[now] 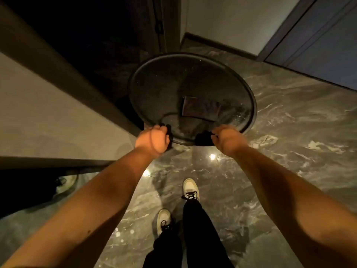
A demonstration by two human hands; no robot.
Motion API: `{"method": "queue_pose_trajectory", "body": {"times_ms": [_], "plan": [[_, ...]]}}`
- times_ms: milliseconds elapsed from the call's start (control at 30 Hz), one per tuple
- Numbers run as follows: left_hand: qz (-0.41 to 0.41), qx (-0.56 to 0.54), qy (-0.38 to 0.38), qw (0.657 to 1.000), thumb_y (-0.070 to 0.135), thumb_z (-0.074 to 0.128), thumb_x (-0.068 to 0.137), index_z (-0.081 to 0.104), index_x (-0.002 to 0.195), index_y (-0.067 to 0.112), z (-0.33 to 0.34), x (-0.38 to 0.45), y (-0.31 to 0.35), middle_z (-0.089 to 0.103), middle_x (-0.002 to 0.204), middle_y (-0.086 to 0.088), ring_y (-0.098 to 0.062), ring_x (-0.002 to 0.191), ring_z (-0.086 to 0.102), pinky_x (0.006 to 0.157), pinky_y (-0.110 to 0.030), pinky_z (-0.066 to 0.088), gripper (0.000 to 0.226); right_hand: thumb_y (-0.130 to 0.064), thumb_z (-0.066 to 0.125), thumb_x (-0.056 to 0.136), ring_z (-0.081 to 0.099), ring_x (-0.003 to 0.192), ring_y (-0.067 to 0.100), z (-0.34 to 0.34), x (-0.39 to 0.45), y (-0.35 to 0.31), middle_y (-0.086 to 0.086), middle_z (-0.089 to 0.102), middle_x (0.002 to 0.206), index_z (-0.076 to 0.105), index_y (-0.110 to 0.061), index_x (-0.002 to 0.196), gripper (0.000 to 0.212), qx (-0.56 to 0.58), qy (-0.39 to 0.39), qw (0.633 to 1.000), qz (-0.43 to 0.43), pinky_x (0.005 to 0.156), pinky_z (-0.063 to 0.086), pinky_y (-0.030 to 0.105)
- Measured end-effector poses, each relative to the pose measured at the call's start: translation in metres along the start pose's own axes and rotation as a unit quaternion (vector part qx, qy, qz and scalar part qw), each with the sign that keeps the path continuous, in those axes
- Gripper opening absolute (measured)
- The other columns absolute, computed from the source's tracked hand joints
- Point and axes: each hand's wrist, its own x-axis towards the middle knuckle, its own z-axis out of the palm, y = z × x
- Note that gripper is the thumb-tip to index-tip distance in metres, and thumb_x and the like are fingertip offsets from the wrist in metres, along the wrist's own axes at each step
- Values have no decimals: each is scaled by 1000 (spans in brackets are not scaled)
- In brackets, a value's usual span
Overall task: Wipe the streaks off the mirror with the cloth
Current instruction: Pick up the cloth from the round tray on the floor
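A round mirror [164, 89] with a thin dark rim stands tilted in front of me, above the marble floor. Its glass looks dusty and streaked, with a pale rectangular reflection near the middle. My left hand [153, 141] is closed on the mirror's near rim at the lower left. My right hand [228, 139] grips the near rim at the lower right, and a dark cloth [203, 139] is bunched under its fingers against the rim.
Grey marble floor [289, 136] spreads to the right and below. A pale wall panel with a dark frame [58, 74] runs along the left. A dark doorway lies behind the mirror, a grey door [318, 39] at upper right. My shoes [190, 188] stand below.
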Motion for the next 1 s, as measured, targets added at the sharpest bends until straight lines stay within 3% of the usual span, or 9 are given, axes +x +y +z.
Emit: {"method": "queue_pose_trajectory", "body": {"times_ms": [100, 200, 333, 433, 533, 700, 833, 1000], "plan": [[-22, 5, 26, 999, 35, 42, 96, 56, 122, 15, 21, 31, 0, 57, 120, -12, -33, 110, 53, 92, -38, 42, 36, -38, 45, 99, 45, 119, 31, -1, 44, 4, 10, 49, 128, 50, -18, 133, 39, -23, 51, 998, -17, 101, 41, 41], [-25, 13, 37, 999, 37, 43, 96, 51, 129, 14, 44, 52, -3, 48, 135, -11, -33, 122, 44, 98, -41, 36, 40, -44, 46, 98, 39, 123, 33, 5, 76, 4, 12, 41, 137, 40, -18, 140, 51, -63, 74, 994, -54, 104, 36, 44], [-15, 35, 59, 998, 43, 39, 97, 34, 148, 15, 67, 67, -5, 23, 159, -11, -30, 148, 14, 118, -48, 16, 58, -52, 46, 95, 30, 137, 35, 12, 99, 8, 15, 35, 149, 36, -15, 145, 62, -114, 138, 978, -111, 112, 26, 50], [-13, 47, 66, 997, 46, 32, 99, 23, 153, 13, 78, 71, -9, 9, 163, -12, -29, 151, 2, 121, -49, 5, 65, -57, 37, 96, 27, 140, 35, 14, 115, 7, 14, 29, 153, 31, -18, 147, 65, -126, 133, 973, -140, 114, 23, 52], [-12, 58, 78, 995, 49, 23, 97, 25, 153, 12, 85, 73, -12, 13, 162, -13, -30, 150, 6, 121, -49, 6, 67, -61, 25, 94, 37, 130, 36, 15, 124, 2, 15, 35, 149, 35, -20, 145, 66, -157, 122, 968, -152, 106, 33, 51], [-10, 50, 92, 994, 48, 22, 95, 30, 151, 10, 88, 73, -12, 18, 161, -15, -31, 150, 9, 121, -50, 10, 68, -57, 40, 95, 47, 110, 38, 21, 129, 1, 17, 45, 136, 38, -19, 142, 61, -177, 138, 962, -153, 88, 41, 48], [-10, 55, 92, 994, 47, 22, 95, 29, 151, 10, 92, 73, -13, 17, 161, -16, -31, 150, 9, 121, -50, 10, 68, -55, 37, 96, 47, 106, 36, 22, 131, -2, 16, 46, 130, 34, -21, 144, 59, -186, 121, 964, -145, 83, 44, 45], [-11, 50, 54, 997, 47, 19, 100, 16, 155, 14, 83, 73, -11, 5, 163, -12, -29, 151, -3, 122, -48, 2, 65, -43, 38, 102, 50, 108, 32, 12, 132, -15, 11, 43, 125, 33, -21, 138, 42, -92, 57, 987, -123, 78, 50, 43]]}}
